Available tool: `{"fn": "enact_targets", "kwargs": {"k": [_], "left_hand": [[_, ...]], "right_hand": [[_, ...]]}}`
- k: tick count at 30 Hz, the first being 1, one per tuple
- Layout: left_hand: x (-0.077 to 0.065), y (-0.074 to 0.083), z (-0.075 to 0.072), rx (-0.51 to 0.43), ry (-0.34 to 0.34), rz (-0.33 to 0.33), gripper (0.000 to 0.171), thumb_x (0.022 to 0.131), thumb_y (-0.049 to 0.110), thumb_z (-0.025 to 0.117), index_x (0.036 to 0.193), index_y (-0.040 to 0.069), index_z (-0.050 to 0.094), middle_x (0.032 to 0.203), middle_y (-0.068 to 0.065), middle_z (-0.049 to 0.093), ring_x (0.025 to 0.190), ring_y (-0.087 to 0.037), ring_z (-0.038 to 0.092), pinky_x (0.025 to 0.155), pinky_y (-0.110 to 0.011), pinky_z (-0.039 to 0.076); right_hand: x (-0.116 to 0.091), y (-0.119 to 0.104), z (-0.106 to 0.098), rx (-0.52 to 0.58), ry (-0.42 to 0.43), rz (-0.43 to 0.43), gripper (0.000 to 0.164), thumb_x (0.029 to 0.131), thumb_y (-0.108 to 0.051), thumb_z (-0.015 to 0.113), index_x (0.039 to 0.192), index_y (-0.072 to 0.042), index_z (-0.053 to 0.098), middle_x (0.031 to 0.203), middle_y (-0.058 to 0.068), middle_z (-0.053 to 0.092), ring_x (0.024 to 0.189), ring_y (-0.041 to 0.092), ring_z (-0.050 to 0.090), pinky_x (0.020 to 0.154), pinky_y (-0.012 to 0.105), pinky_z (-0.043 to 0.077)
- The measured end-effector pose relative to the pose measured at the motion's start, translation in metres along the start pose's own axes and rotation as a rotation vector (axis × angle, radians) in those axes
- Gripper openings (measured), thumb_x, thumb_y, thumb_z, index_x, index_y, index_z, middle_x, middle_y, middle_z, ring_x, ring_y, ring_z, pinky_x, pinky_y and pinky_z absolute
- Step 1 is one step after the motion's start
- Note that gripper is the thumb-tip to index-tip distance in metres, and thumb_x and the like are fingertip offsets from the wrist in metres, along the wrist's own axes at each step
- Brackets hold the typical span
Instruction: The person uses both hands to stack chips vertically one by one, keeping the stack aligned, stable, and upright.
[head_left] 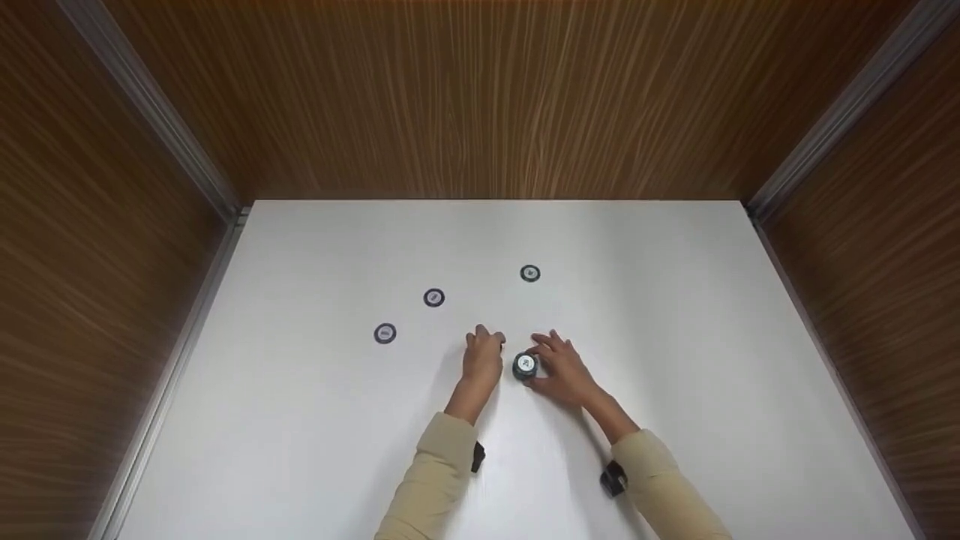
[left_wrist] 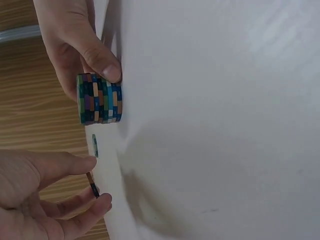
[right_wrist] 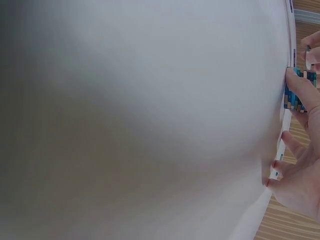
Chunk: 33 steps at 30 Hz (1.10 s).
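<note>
Seen from where I stand, a person's two hands work at a white table (head_left: 315, 450). The task's thing, a stack of poker chips (head_left: 526, 365), stands upright on the table; places are told from it. At three o'clock, the right hand (head_left: 562, 371) grips it between thumb and finger, other fingers spread. At nine o'clock, the left hand (head_left: 481, 364) pinches a single chip (left_wrist: 93, 186) between its fingertips, tilted and apart from the stack. Loose chips lie at twelve (head_left: 530, 273), ten (head_left: 433, 298) and half past nine (head_left: 385, 333). The tall stack could slide or topple if the right hand squeezes unevenly or the single chip knocks it; the chip, caught only by its edges, could slip out. From above, the left hand nearly hides its chip, the printing is too small to read, and the sleeves run out of view at six o'clock.
</note>
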<state>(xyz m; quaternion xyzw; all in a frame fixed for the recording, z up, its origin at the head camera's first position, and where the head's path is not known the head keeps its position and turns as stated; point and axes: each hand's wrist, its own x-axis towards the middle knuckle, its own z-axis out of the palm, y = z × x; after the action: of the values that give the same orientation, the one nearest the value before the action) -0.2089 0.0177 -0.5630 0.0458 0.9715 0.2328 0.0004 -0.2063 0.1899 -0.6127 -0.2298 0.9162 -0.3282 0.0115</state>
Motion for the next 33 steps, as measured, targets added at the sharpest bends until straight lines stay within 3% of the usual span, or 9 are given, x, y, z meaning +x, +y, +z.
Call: {"fn": "enact_targets", "kwargs": {"k": [7, 12, 21, 29, 33], "left_hand": [[-0.004, 0.010, -0.010, 0.015, -0.026, 0.057, 0.016, 0.082, 0.002, 0.062, 0.095, 0.006, 0.069, 0.092, -0.011, 0.052, 0.085, -0.023, 0.052, 0.069, -0.026, 0.050], [-0.007, 0.016, -0.011, 0.034, 0.020, 0.114, 0.016, 0.079, 0.001, 0.064, 0.093, 0.007, 0.070, 0.088, -0.011, 0.052, 0.083, -0.024, 0.052, 0.065, -0.027, 0.050], [-0.012, 0.027, -0.004, 0.077, 0.046, 0.182, 0.012, 0.078, 0.004, 0.067, 0.090, 0.007, 0.069, 0.085, -0.010, 0.053, 0.080, -0.024, 0.052, 0.063, -0.027, 0.051], [-0.015, 0.033, 0.005, 0.077, 0.002, 0.171, 0.021, 0.076, 0.008, 0.072, 0.097, 0.007, 0.068, 0.087, -0.008, 0.054, 0.083, -0.021, 0.053, 0.064, -0.024, 0.052], [-0.017, 0.033, 0.011, 0.083, 0.043, 0.191, 0.022, 0.073, 0.007, 0.074, 0.095, 0.007, 0.068, 0.086, -0.008, 0.054, 0.081, -0.022, 0.054, 0.062, -0.025, 0.052]], "right_hand": [[0.000, 0.000, 0.001, -0.005, -0.011, 0.022, 0.044, 0.071, -0.021, 0.079, 0.110, -0.008, 0.061, 0.133, 0.016, 0.044, 0.130, 0.042, 0.024, 0.106, 0.059, 0.011], [0.000, 0.001, 0.001, -0.007, -0.001, 0.006, 0.044, 0.070, -0.017, 0.080, 0.109, -0.006, 0.062, 0.131, 0.017, 0.045, 0.129, 0.043, 0.025, 0.104, 0.061, 0.013], [0.000, 0.003, 0.001, -0.009, 0.000, -0.013, 0.047, 0.070, -0.021, 0.080, 0.111, -0.006, 0.061, 0.132, 0.017, 0.045, 0.128, 0.045, 0.025, 0.103, 0.062, 0.015], [0.000, 0.004, 0.001, -0.019, 0.013, -0.051, 0.051, 0.072, -0.016, 0.077, 0.117, -0.002, 0.059, 0.130, 0.019, 0.046, 0.126, 0.047, 0.027, 0.101, 0.065, 0.017], [-0.001, 0.004, 0.000, -0.006, 0.006, -0.038, 0.052, 0.071, -0.012, 0.076, 0.118, 0.000, 0.058, 0.131, 0.019, 0.046, 0.127, 0.047, 0.026, 0.102, 0.064, 0.016]]}}
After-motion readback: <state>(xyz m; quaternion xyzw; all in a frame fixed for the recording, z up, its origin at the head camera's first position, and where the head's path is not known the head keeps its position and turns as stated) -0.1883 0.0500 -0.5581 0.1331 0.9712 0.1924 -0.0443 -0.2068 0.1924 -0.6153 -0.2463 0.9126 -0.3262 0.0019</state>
